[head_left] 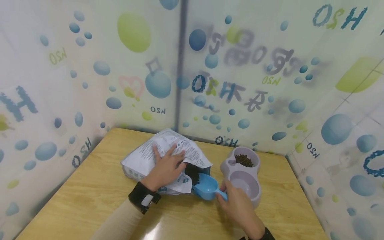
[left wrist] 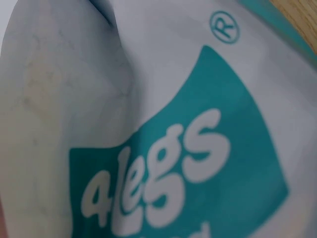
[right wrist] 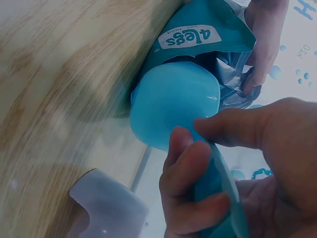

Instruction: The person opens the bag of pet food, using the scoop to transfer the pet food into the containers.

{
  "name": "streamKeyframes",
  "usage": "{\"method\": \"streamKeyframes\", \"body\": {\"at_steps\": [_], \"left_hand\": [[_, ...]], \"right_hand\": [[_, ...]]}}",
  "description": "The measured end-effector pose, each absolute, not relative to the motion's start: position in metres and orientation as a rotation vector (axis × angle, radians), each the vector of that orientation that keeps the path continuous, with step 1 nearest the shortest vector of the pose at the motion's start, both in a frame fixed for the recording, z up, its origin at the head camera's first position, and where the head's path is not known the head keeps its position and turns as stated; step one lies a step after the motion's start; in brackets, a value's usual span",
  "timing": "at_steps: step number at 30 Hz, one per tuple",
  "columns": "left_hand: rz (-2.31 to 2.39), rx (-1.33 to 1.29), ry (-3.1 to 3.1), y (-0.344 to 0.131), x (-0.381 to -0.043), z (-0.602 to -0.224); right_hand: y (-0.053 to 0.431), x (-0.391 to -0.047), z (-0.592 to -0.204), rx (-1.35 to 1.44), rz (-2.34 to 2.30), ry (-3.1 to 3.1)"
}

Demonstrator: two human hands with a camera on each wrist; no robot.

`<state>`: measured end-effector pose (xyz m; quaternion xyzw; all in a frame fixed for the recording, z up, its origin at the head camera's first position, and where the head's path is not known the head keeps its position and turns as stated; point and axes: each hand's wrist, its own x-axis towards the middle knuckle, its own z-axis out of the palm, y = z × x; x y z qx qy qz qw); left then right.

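Note:
A white printed bag of pet food (head_left: 141, 160) lies on its side on the table, its mouth facing right. My left hand (head_left: 165, 168) rests on top of it with fingers spread, the thumb right at the edge of the mouth. Close up in the left wrist view, the bag's wall (left wrist: 168, 89) carries a teal "4legs" logo. My right hand (head_left: 238, 203) grips the handle of a blue scoop (head_left: 207, 188), thumb and fingers curled round it. The scoop's front is at the bag's mouth, where dark kibble (head_left: 192, 172) shows. The scoop's underside (right wrist: 173, 101) shows in the right wrist view.
Just right of the scoop stands a light purple double pet bowl (head_left: 256, 176). Brown kibble (head_left: 244, 160) lies in its far compartment; the near one shows a bare bottom. The wooden table (head_left: 81, 196) meets bubble-patterned walls (head_left: 156, 103) at the back and sides.

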<state>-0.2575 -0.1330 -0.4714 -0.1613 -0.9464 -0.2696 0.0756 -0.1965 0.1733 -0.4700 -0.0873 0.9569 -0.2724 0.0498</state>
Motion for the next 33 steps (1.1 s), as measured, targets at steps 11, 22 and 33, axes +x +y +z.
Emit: {"method": "streamKeyframes", "body": {"at_steps": [11,22,33], "left_hand": [[-0.794,-0.470,-2.841,-0.134,-0.259,-0.475],[-0.809,-0.487,-2.823,-0.131,-0.258,-0.479],[-0.805,-0.475,-2.820,-0.131,-0.257,-0.476]], "right_hand": [[0.174,-0.198,-0.475,-0.265,-0.860,2.879],[0.180,-0.195,-0.483,-0.314,-0.855,2.920],[0.183,-0.193,-0.488,-0.431,-0.892,2.988]]}}
